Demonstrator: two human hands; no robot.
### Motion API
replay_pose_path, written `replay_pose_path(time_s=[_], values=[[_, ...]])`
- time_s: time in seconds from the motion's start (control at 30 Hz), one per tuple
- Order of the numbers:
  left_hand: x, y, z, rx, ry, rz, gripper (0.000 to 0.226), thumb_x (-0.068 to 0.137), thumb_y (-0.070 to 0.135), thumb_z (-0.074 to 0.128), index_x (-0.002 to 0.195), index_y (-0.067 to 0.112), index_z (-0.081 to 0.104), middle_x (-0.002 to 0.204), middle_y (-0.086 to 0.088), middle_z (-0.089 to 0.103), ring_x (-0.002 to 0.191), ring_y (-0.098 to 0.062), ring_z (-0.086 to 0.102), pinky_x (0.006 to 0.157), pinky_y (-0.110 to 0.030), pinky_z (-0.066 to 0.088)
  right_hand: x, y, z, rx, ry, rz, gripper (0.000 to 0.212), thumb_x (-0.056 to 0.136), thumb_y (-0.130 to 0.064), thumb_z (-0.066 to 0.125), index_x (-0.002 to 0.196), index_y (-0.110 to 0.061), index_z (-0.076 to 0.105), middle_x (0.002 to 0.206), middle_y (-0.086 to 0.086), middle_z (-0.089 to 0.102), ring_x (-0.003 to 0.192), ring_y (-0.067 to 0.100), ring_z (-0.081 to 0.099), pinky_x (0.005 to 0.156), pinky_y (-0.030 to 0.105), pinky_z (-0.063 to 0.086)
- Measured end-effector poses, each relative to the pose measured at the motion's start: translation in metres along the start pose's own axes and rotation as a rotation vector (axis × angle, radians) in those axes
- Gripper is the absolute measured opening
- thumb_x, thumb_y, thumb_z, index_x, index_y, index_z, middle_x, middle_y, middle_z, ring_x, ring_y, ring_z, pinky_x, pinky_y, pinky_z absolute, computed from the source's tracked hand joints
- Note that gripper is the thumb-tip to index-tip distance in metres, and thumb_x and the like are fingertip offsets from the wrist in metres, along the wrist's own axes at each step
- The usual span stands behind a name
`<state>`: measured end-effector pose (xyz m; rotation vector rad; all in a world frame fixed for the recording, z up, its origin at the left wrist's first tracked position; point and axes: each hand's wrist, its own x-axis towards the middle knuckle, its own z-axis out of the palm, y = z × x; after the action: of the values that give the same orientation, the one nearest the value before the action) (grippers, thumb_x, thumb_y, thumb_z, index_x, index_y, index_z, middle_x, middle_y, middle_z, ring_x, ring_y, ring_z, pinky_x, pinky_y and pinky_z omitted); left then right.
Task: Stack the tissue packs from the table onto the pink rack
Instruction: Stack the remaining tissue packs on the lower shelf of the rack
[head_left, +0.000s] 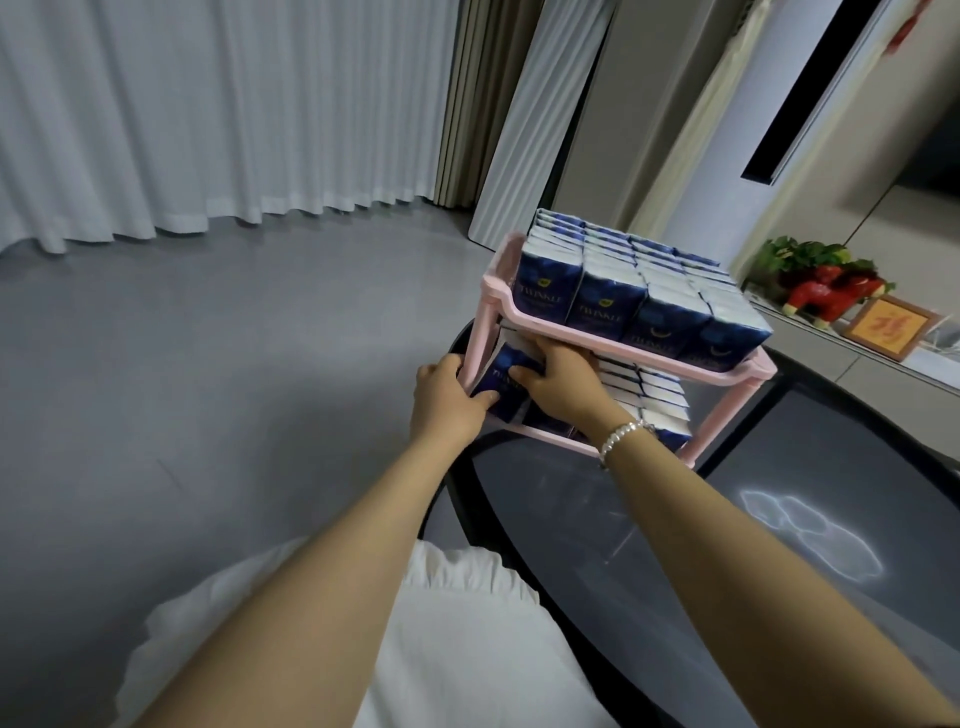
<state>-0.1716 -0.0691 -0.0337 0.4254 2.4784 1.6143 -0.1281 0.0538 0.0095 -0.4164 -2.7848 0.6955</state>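
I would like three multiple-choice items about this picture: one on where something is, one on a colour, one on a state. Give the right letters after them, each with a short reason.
1. Where is the pack that both hands hold?
A. on the top shelf
B. at the left end of the lower shelf
C. on the floor

2. What colour is the rack?
A. pink
B. green
C. black

3. How is the top shelf?
A. bare
B. holding one pack
C. filled with rows of packs

Answers:
1 B: the left hand and right hand grip a blue tissue pack under the top shelf, at the lower shelf's left end.
2 A: the rack has pink rails and posts.
3 C: upright packs stand in rows that fill the top shelf.
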Motion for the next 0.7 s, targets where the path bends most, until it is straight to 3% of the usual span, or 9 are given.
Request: replay_pose_path(time_s=[0.07,0.23,0.33,0.53,0.7], values=[[0.002,0.000,0.004,0.004,0.024,-0.003,0.036,0.084,0.020,0.070,0.114,0.008,0.055,0.117,-0.012,0.046,0.089,-0.026,0.054,0.084,-0.036,0.048,0.007,0.002,-0.002,-0.034,-0.052,0.021,0.051,0.092,-0.018,0.055,0.140,-0.014,0.038,0.142,0.008,0.046,0.132,0.026,0.040,0.107,0.028,0.030],[0.007,-0.001,0.014,0.006,0.081,-0.053,0.032,0.085,0.019,0.070,0.110,0.008,0.054,0.116,-0.011,0.043,0.092,-0.031,0.058,0.086,-0.040,0.052,0.020,0.007,-0.004,-0.233,-0.108,0.030,0.056,0.093,-0.027,0.053,0.143,-0.017,0.032,0.147,0.010,0.035,0.134,0.031,0.031,0.111,0.035,0.025],[0.008,-0.003,0.021,-0.008,0.134,-0.076,0.033,0.084,0.018,0.070,0.110,0.007,0.053,0.117,-0.012,0.044,0.096,-0.033,0.058,0.089,-0.045,0.051,0.024,0.008,0.000,-0.276,-0.102,0.060,0.057,0.091,-0.030,0.056,0.142,-0.020,0.033,0.146,0.010,0.037,0.132,0.031,0.034,0.111,0.038,0.029],[0.007,-0.004,0.033,0.042,0.209,-0.086,0.047,0.080,0.019,0.074,0.117,0.006,0.049,0.121,-0.013,0.044,0.106,-0.032,0.054,0.090,-0.043,0.050,0.028,0.013,0.006,-0.229,-0.083,0.151,0.061,0.086,-0.038,0.063,0.139,-0.020,0.040,0.141,0.007,0.044,0.127,0.027,0.042,0.107,0.036,0.035],[0.008,-0.005,0.036,0.066,0.223,-0.099,0.049,0.080,0.023,0.074,0.117,0.005,0.048,0.122,-0.013,0.045,0.108,-0.033,0.053,0.090,-0.044,0.047,0.020,0.012,0.006,-0.265,-0.005,0.081,0.053,0.086,-0.033,0.064,0.134,-0.020,0.046,0.132,0.007,0.053,0.120,0.029,0.048,0.100,0.036,0.041]])
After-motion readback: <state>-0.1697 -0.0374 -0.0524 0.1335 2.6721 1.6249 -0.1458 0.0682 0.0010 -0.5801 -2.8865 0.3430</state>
